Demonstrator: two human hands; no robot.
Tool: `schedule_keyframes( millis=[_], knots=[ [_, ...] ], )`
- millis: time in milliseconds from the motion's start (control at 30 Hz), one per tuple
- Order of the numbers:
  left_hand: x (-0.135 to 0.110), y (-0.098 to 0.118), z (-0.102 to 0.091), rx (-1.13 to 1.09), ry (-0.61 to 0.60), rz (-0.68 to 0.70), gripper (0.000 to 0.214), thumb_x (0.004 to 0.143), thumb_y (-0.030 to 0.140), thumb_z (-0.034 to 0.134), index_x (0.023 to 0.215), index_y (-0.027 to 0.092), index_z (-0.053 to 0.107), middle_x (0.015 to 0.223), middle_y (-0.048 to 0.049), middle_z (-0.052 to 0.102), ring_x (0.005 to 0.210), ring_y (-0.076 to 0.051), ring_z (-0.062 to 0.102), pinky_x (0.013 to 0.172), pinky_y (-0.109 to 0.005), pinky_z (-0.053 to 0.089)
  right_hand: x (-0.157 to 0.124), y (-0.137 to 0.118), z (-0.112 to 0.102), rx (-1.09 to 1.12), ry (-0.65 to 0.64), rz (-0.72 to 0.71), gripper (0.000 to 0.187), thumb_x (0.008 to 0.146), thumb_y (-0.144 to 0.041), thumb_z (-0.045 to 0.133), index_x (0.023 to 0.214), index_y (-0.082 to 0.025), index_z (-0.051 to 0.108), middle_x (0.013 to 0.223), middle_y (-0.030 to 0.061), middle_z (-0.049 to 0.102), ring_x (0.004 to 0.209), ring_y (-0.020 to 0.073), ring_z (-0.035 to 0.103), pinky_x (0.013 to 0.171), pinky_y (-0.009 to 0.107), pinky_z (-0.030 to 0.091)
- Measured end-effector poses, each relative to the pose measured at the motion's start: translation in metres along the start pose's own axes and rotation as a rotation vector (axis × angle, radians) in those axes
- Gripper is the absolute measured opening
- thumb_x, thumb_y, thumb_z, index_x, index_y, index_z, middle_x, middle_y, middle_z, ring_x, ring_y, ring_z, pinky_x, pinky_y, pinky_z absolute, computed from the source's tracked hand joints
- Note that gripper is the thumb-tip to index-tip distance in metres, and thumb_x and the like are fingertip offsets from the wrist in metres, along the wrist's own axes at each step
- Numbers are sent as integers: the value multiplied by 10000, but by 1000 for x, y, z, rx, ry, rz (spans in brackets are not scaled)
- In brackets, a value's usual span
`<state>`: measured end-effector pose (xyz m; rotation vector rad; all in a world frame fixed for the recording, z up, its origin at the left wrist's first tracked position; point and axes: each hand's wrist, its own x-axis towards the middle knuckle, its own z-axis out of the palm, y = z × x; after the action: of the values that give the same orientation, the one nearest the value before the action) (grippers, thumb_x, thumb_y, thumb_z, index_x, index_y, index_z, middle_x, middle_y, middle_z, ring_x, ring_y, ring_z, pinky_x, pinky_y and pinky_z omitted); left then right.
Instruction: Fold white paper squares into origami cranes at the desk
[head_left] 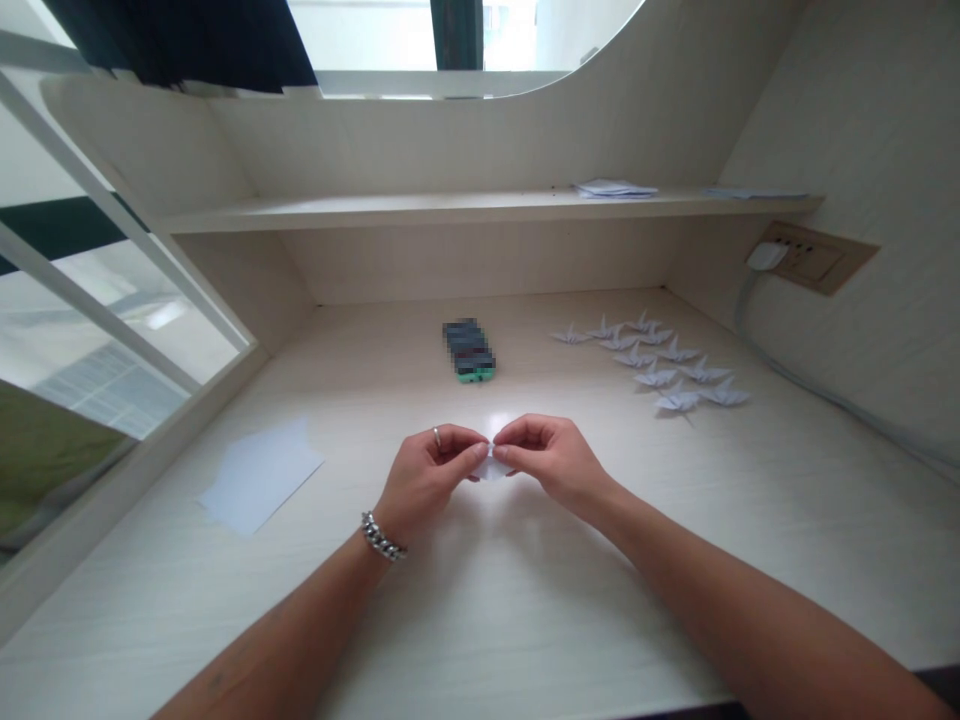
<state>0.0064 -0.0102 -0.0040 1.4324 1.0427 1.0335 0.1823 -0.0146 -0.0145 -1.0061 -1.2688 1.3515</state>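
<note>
A small folded piece of white paper (492,466) is held between both hands above the middle of the desk. My left hand (431,470), with a ring and a chain bracelet at the wrist, pinches its left side between thumb and fingers. On the right side my right hand (553,458) pinches it in the same way, the two thumbs nearly meeting. Much of the paper is covered by the fingers, so its exact folded shape cannot be made out. Several finished white paper cranes (656,378) stand in rows to the right, beyond my right hand.
White paper sheets (266,475) lie on the desk at left. A phone-like object (469,350), blurred, with a green edge, lies behind my hands. A shelf (420,212) spans the back and bears a paper stack (615,188). A cable (817,390) runs from the wall socket (825,262).
</note>
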Motion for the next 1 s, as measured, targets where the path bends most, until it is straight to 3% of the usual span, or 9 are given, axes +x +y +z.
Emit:
schedule_keyframes(
  millis=[133,367,1000],
  knots=[
    [2,-2,0,29,15,10,187,694,293,754,772,126,726,677,-55,707,592,-140,623,544,-240,524,0,2,0,-31,0,-15,165,649,-272,765,749,-151,715,696,24,687,648,141,625,628,285,510],
    [1,0,0,102,40,52,126,692,256,736,748,144,744,672,-48,714,578,-138,621,541,-236,522,-1,0,3,73,-4,113,228,664,-355,755,760,-154,705,723,26,679,681,155,641,611,284,531],
    [-1,-5,3,62,69,84,133,701,188,723,814,135,677,714,-37,704,635,-136,645,574,-226,512,-1,8,2,-116,10,-96,104,705,-221,716,764,-162,653,704,9,656,637,132,596,601,264,466]
  ],
)
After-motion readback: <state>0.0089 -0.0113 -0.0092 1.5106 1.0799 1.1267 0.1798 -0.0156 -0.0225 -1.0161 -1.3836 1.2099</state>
